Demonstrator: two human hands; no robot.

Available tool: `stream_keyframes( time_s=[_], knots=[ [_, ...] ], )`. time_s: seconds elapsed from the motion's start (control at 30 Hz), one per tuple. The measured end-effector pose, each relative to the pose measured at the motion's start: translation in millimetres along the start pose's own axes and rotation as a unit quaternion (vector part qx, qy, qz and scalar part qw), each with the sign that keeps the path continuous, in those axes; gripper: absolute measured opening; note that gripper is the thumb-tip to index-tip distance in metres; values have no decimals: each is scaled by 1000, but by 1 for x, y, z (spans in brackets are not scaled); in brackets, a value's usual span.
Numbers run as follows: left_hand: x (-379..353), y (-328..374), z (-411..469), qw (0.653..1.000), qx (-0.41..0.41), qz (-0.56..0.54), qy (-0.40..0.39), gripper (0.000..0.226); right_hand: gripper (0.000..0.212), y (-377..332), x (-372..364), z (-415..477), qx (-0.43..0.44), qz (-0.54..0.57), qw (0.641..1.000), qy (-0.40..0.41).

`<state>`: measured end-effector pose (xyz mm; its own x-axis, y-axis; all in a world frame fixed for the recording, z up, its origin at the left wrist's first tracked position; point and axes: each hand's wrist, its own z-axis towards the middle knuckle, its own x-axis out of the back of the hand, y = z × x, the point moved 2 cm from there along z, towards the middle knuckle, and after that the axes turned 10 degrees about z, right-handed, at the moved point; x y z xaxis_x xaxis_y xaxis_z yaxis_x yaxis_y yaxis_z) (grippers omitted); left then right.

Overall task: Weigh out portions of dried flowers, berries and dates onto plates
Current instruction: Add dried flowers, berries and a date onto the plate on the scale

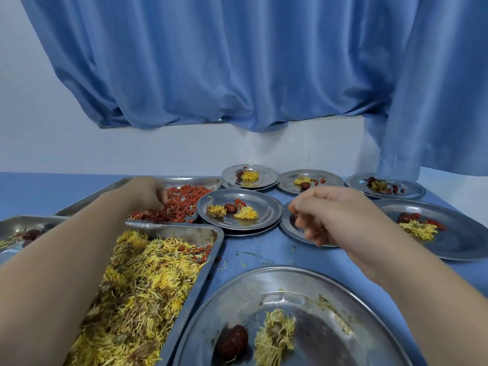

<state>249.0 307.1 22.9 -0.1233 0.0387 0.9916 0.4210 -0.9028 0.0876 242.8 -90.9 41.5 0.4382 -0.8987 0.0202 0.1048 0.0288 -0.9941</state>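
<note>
In the head view the left hand (148,194) reaches past the rectangular steel tray of yellow dried flowers (208,233) into the far steel tray (200,180) of red dried berries (190,199). Its fingers are bent down among them, and blur hides whether they have closed on any. The right hand (332,215), nearer the plates, has its fingers curled inward, apparently pinching a few berries, directly over the round steel plate (290,228) crowded by neighbouring filled plates (266,207), so the drop probably wants to go straight down.

Plain room — blue curtain (237,62), steel trays (200,235)
</note>
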Motion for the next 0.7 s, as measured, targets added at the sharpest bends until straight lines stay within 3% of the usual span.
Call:
stream_keyframes(
  time_s=[0.2,0.5,0.7],
  knots=[
    [1,1,-2,1000,-2,-8,-3,35,18,2,3,2,0,-2,1000,1],
    [11,26,-23,996,-38,-78,15,20,13,7,4,2,-16,-52,998,-25],
    [38,72,-76,978,-123,-168,18,21,15,-6,4,-4,-3,-54,998,-40]
  ],
)
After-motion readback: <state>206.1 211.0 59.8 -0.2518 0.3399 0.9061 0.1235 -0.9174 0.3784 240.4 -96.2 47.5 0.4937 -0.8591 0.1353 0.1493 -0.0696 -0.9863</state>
